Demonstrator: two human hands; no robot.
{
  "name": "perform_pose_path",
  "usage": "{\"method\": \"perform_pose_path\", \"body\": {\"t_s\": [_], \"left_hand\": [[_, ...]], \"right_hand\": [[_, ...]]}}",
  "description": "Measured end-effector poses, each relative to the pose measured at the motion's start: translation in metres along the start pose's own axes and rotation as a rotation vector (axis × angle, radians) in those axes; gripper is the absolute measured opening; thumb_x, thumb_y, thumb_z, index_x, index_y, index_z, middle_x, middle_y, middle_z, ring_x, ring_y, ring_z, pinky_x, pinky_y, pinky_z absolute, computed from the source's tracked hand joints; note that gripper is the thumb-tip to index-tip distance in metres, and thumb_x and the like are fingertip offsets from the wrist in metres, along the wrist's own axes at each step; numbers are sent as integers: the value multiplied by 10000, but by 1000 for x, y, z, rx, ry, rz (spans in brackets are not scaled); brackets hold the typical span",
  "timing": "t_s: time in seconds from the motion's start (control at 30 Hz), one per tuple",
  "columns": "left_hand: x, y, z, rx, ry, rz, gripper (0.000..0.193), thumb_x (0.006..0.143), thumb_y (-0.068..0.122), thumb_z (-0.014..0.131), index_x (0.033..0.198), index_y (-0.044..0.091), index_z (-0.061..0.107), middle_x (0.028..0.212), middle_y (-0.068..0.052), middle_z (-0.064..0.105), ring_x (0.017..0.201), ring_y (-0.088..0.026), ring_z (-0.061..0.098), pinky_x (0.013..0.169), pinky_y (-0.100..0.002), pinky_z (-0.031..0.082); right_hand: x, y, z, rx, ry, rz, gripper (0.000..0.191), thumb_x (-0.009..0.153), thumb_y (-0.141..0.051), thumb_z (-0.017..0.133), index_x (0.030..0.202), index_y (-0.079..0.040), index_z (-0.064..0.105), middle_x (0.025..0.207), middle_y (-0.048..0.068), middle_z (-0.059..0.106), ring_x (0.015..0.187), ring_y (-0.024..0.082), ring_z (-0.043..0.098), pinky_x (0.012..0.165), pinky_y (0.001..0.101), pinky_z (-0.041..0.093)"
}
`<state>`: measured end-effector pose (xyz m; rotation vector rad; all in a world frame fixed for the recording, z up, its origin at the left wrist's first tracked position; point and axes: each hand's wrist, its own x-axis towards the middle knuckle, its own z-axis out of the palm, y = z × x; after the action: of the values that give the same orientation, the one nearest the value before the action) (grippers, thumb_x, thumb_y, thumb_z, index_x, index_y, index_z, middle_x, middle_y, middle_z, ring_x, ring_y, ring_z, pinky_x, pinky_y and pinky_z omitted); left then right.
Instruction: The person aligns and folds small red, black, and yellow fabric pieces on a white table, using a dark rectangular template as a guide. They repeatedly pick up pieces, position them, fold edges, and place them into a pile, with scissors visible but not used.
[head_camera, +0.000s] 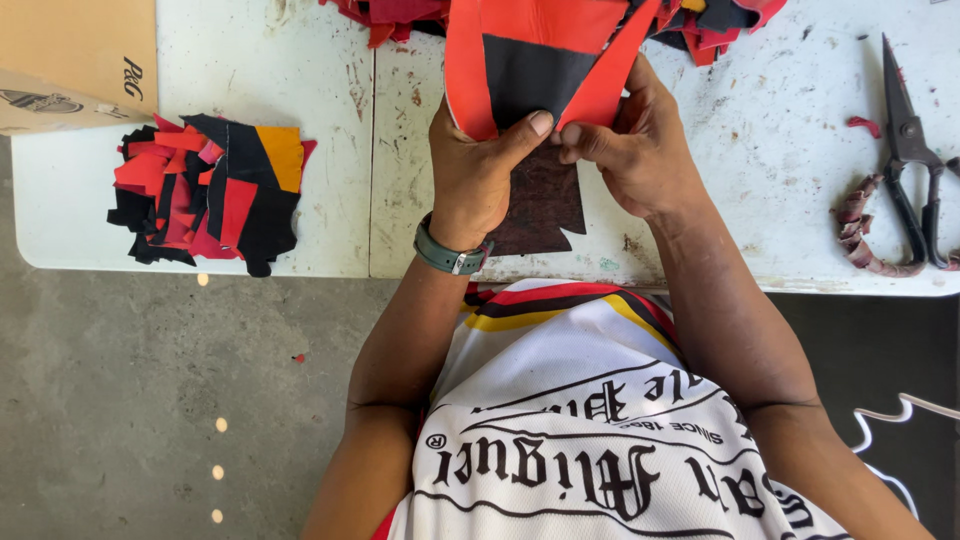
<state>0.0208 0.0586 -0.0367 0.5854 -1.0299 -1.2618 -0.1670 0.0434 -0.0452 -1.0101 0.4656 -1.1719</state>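
A red and black leather piece (530, 60) is being pinched between the closed left hand (480, 170) and right hand (630, 150), thumbs meeting at its middle, above the white table (330, 70). Scissors (915, 160) are lying well right of the right hand; stacked scraps (210, 190) left of the left hand.

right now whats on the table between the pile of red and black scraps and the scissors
In the head view, between the scrap pile and the scissors, both hands, left and right, hold a red and black piece. Otherwise bare stained table.
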Motion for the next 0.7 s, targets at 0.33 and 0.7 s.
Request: {"method": "perform_pose_path", "body": {"t_s": [0.33,0.7], "left_hand": [[0,-4,-2,14,7,-3,296,949,-81,741,1191,-1,589,1029,-103,726,900,-192,744,842,-354,653],[-19,-31,1,362,72,116,491,950,7,813,1366,-10,552,1208,-84,681,1095,-138,651,993,-326,558]], "right_hand": [[3,0,-3,-36,50,45,435,939,46,773,1328,9,582,1071,104,716,871,150,706,793,301,619],[9,-16,5,-608,32,-48,349,919,107,659,1252,12,611,1100,30,701,958,88,616,851,271,543]]}}
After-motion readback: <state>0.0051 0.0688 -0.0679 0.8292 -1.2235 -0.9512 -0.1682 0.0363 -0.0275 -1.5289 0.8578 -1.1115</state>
